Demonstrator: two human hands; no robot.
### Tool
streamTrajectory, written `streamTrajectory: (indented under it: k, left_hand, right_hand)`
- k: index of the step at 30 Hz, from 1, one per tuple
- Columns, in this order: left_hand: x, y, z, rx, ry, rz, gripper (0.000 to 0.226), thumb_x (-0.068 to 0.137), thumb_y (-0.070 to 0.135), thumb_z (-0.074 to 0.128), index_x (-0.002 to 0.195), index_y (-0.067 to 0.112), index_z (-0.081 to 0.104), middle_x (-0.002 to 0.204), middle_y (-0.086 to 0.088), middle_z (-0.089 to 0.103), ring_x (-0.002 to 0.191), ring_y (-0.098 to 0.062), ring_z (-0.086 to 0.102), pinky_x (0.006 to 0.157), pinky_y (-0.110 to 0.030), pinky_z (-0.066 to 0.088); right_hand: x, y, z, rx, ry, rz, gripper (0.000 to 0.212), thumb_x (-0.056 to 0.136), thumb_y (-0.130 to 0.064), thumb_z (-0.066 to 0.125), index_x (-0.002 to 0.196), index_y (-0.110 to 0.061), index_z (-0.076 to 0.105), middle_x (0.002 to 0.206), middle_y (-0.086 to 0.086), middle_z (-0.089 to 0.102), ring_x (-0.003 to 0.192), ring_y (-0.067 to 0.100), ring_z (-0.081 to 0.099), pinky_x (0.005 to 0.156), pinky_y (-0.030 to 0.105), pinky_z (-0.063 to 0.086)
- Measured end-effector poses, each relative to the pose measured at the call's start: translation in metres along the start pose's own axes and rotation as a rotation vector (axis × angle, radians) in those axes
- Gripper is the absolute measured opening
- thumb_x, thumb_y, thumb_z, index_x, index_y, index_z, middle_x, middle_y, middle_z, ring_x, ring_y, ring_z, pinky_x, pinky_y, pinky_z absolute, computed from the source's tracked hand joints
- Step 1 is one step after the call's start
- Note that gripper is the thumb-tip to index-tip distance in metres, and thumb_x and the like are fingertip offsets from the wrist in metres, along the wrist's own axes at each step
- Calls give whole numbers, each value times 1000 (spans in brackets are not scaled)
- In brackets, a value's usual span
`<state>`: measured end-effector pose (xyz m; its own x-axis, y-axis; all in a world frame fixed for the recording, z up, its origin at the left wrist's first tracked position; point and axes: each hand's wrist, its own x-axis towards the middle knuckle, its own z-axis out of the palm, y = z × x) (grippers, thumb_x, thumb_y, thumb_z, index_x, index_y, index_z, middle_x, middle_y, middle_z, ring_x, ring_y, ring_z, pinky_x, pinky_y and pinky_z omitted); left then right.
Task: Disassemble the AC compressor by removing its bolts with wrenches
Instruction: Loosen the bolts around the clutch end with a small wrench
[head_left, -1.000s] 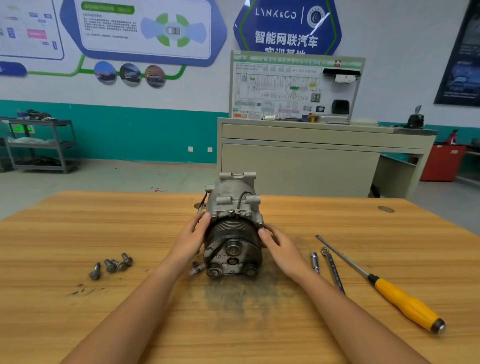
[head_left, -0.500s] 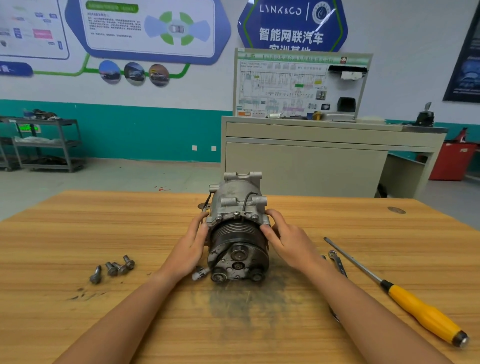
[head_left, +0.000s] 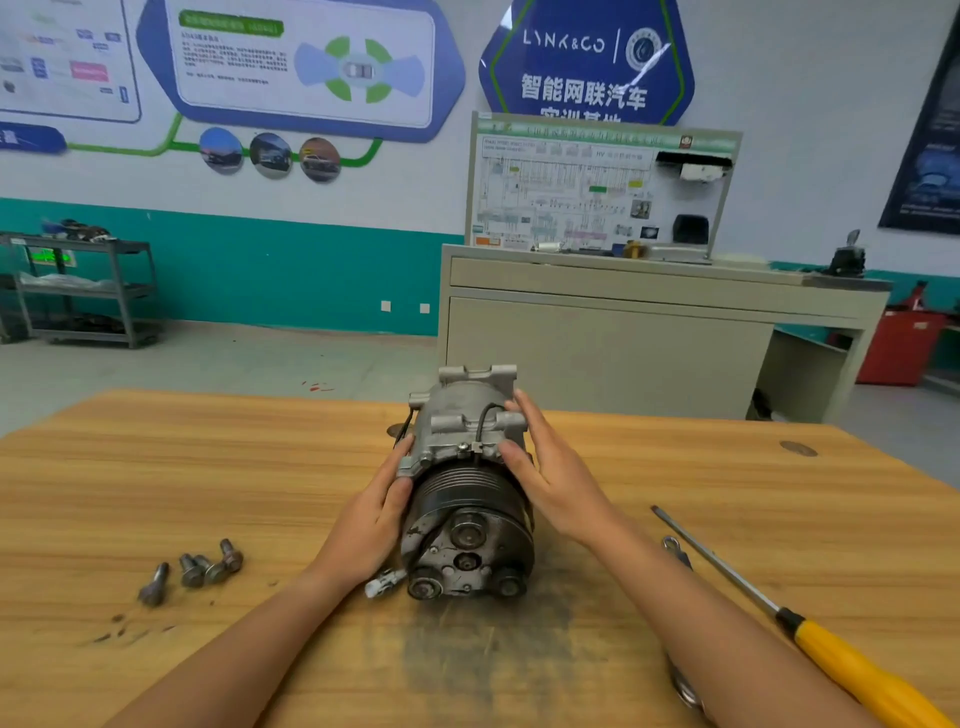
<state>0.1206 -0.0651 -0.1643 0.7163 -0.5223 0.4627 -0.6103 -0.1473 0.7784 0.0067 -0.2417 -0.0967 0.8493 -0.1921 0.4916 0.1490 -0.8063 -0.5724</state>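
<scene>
Both hands clamp the compressor (head_left: 462, 431) from its sides. The left hand (head_left: 374, 519) lies against the left flange and the edge of the pulley (head_left: 467, 530), palm inward. The right hand (head_left: 550, 467) presses flat on the right side of the housing, fingers straight and spread. Neither hand curls round a part; the hold is by side pressure only.

The compressor rests on the table (head_left: 156, 467) about midway between the left and right edges, pulley toward the near edge. A white plug (head_left: 384, 582) on a short lead lies just beside the pulley, below the left wrist. A dark stain (head_left: 493, 649) spreads from the compressor toward the near edge.

Four loose bolts (head_left: 195, 569) lie toward the near left. A screwdriver (head_left: 852, 670) runs toward the near right corner.

Hazards:
- The round body may roll or slip if the pressure becomes uneven; the stain suggests an oily surface.
- The plug and lead may be trapped under the housing if it is turned.
- The bolts may roll if knocked.

Not visible: the rear face of the compressor and any bolts left in it. The wrench (head_left: 675, 551) is largely covered by the right forearm. The left fingertips are hidden behind the flange.
</scene>
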Motion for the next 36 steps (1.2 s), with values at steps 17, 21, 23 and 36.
streamTrajectory:
  k: [17,21,23,36]
  left_hand:
    - [15,18,-25,6,-103,-18,68,89,65,15,136,26,46,127,4,60,115,-12,57,99,-37,45]
    - [-6,34,-29,59,-102,38,70,75,77,23,135,41,30,118,28,50,94,19,53,77,-3,41]
    - [-20,44,-31,79,-74,36,66,75,75,24,132,43,27,113,35,44,93,20,50,73,1,37]
    - [-81,116,-67,169,-58,-25,65,88,50,24,127,11,57,124,-6,62,115,-22,55,99,-37,41]
  right_hand:
    - [10,-22,26,980,370,418,13,91,-26,54,91,-28,67,95,0,71,87,16,68,70,30,56]
    - [-5,-31,19,1083,390,460,11,89,-19,58,89,-23,68,85,0,73,81,17,69,65,28,55]
    - [-15,-38,14,1148,390,488,9,87,-15,60,90,-19,68,81,2,73,73,15,70,57,26,54]
    - [-40,-112,-24,1211,250,821,11,87,-12,62,94,-5,62,94,15,64,79,28,62,82,44,53]
